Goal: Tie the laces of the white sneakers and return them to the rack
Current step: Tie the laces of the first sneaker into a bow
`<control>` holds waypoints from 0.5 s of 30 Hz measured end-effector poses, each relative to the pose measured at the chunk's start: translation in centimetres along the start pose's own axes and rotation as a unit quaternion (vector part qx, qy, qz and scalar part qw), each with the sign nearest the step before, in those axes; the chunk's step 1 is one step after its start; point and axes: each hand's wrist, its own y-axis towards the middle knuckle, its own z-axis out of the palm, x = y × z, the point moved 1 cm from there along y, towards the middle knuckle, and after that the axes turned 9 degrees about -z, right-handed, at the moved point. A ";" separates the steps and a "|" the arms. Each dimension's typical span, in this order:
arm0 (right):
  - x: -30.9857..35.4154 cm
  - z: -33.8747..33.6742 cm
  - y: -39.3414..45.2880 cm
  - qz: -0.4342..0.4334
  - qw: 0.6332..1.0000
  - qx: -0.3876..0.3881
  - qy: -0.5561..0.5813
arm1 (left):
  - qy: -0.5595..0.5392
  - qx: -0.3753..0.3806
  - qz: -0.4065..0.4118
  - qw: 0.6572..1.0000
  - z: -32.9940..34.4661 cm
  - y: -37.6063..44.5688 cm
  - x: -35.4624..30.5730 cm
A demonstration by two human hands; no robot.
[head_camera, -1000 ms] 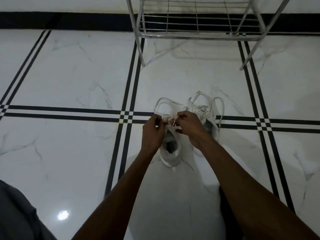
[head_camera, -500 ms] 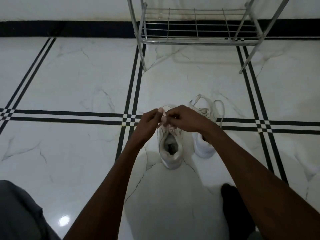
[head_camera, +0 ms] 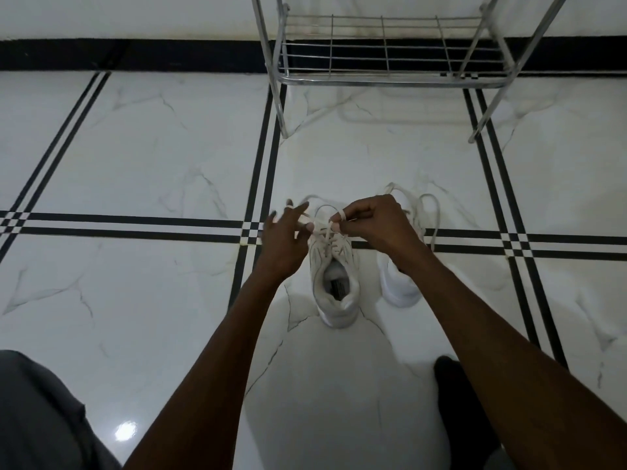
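Two white sneakers stand on the marble floor, heels toward me. Over the left sneaker (head_camera: 336,286) both hands work its laces (head_camera: 325,228). My right hand (head_camera: 376,220) pinches a lace loop above the tongue. My left hand (head_camera: 285,239) has its fingers spread, with a lace strand running across the fingertips. The right sneaker (head_camera: 398,283) sits partly behind my right forearm, its loose laces (head_camera: 431,212) trailing on the floor. The metal shoe rack (head_camera: 386,79) stands further ahead, its lowest shelf bare.
The floor is glossy white marble with black stripe lines (head_camera: 135,225). A black skirting band (head_camera: 135,56) runs along the wall behind the rack. My grey-clothed knee (head_camera: 40,412) is at the lower left, and a dark foot (head_camera: 458,401) at the lower right.
My hands have drawn apart: the left opened its fingers and shifted left, the right lifted a lace loop. The view moved closer and slightly down.
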 end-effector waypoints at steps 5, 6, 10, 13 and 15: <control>-0.3 0.2 0.3 0.043 0.990 -0.014 0.134 | 0.046 -0.141 -0.006 0.989 -1.8 0.0 1.4; -0.5 0.2 0.4 0.061 0.986 -0.017 0.156 | 0.005 -0.147 -0.018 0.989 -2.3 -0.3 1.4; -3.8 -0.5 1.1 0.126 0.982 -0.074 -0.117 | 0.066 -0.180 -0.115 0.975 -3.9 -1.0 4.0; -5.6 -0.3 0.0 0.092 0.940 -0.066 -0.322 | 0.186 -0.133 -0.269 0.936 -3.6 -2.3 6.8; -5.6 0.2 -0.5 0.053 0.945 -0.060 -0.318 | 0.151 -0.096 -0.303 0.936 -2.4 -3.1 7.2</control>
